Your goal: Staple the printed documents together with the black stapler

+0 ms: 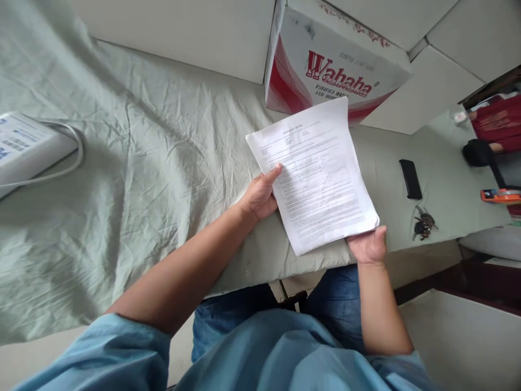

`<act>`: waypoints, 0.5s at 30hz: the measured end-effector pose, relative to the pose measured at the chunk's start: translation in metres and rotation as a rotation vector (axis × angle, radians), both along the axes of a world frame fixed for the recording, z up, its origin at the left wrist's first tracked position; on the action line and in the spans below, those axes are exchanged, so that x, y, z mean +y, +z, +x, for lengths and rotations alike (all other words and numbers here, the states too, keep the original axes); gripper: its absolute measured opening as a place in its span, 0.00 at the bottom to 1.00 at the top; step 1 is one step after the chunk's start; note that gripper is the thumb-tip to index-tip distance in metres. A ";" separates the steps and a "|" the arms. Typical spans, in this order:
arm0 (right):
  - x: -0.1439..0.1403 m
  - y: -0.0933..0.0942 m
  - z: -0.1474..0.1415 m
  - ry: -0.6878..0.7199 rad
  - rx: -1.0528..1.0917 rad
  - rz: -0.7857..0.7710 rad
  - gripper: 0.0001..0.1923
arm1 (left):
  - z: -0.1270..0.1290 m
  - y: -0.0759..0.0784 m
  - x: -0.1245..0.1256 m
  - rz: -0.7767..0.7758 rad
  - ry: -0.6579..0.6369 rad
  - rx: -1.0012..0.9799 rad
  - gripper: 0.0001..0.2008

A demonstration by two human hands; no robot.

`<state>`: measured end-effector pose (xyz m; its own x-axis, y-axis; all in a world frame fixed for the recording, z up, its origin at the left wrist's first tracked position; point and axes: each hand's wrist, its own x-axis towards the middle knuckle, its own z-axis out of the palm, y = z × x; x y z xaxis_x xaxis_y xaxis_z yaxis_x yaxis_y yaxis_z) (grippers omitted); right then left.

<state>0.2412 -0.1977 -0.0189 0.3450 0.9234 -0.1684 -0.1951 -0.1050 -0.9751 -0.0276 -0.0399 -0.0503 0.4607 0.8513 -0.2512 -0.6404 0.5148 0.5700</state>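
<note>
We see a thin stack of white papers (317, 190) held over the table (163, 136), close to its near edge, the top pointing toward the far edge and turned slightly anticlockwise. The printed face is toward us: a short centred heading above dense lines, too small to read. The right side bends gently; layered sheets show at the lower right corner.

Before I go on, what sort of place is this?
Possibly an office or shared workroom: a cloth-covered table, a Wahaha purified-water carton standing on it, and printed sheets held in the left hand.
</note>
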 end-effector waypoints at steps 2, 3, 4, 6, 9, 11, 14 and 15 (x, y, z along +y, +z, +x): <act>-0.015 -0.004 -0.021 -0.033 0.055 -0.015 0.47 | 0.002 0.001 -0.001 0.029 0.006 -0.014 0.27; -0.019 -0.006 -0.033 -0.061 0.059 -0.014 0.46 | 0.003 0.002 -0.003 0.041 -0.007 -0.019 0.28; -0.019 -0.009 -0.043 -0.104 0.043 -0.014 0.43 | 0.003 0.004 -0.004 0.051 -0.027 -0.022 0.28; -0.013 -0.011 -0.056 -0.205 -0.021 -0.023 0.39 | 0.003 0.008 -0.007 0.064 -0.070 -0.018 0.27; -0.002 -0.002 -0.045 -0.368 -0.216 0.081 0.34 | -0.002 0.016 -0.005 0.088 -0.051 0.016 0.26; -0.005 0.016 -0.023 -0.402 -0.446 0.177 0.27 | -0.007 0.019 0.000 0.117 0.007 0.047 0.26; -0.022 0.049 0.014 -0.301 -0.721 0.227 0.19 | -0.014 0.018 0.010 0.219 0.068 0.093 0.27; -0.029 0.059 0.024 -0.248 -0.774 0.208 0.17 | -0.015 0.017 0.012 0.265 0.065 0.110 0.29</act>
<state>0.2655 -0.2266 0.0398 0.4902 0.7918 0.3644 0.5432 0.0494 -0.8382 -0.0429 -0.0277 -0.0335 0.3851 0.9208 -0.0616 -0.5938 0.2984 0.7472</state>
